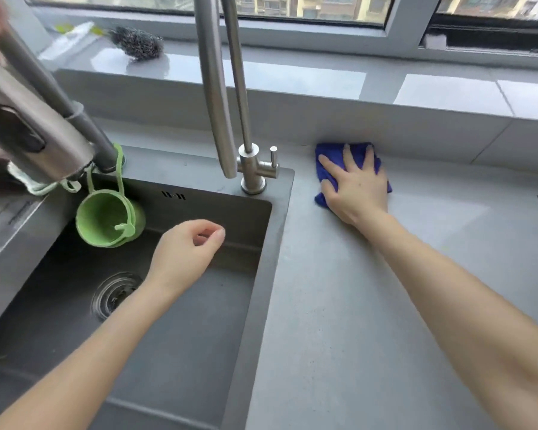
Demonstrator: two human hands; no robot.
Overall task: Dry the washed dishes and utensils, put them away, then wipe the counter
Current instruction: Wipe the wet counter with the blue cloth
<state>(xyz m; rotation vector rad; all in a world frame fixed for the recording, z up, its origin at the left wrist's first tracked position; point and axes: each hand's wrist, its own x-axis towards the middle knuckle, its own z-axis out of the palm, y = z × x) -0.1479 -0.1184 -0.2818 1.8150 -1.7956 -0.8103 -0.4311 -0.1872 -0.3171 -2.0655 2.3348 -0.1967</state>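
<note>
Glossy grey sill [292,77] under window [395,29]; daylight reflections; apartment blocks [339,4] outside; dark sink [266,274]

The counter [370,305] lay open from the sink [278,231] rightward, wide room for a sweeping hand. At the back, the wall [401,128] under the window ledge [292,79] closed it off. The slim tap [254,169] stood on the sink's back corner (its pipes rising out of view), just left of the cloth [326,178]. A green cup [106,218] hung into the sink's back left.
</note>
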